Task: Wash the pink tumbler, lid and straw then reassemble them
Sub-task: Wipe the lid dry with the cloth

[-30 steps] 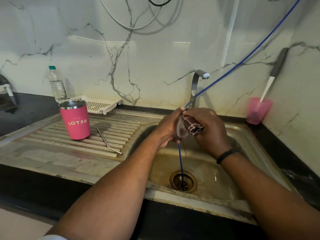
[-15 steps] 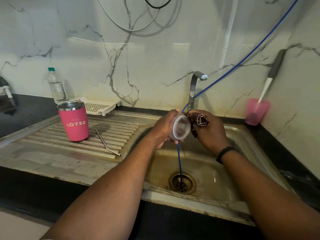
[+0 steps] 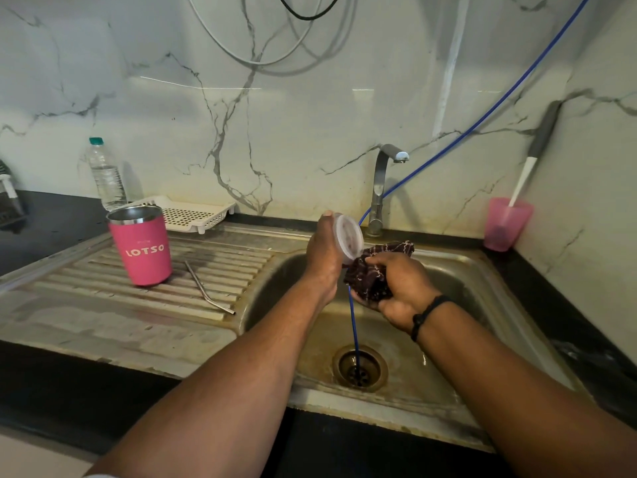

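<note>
Over the sink (image 3: pixel 489 270), the left hand (image 3: pixel 324 257) holds the clear lid (image 3: pixel 349 241) by its rim, tilted on edge with one face turned toward the right. The right hand (image 3: pixel 396 288) is bunched around a dark patterned cloth (image 3: pixel 370 276), which touches the lid's lower edge. No water runs from the tap (image 3: pixel 382 188) that I can see. The step looks like wiping the lid. To do it well, I'd turn the lid in the fingers so the cloth reaches the whole rim and any groove or straw hole, then do the other face. The grip should stay firm, since a wet lid would slip easily into the basin. A blue hose (image 3: pixel 353 322) runs down into the drain just below, so the cloth should stay clear of it. The pink tumbler (image 3: pixel 144 250) stands upright on the draining board (image 3: pixel 86 281), and the metal straw (image 3: pixel 206 288) lies just beside it.
</note>
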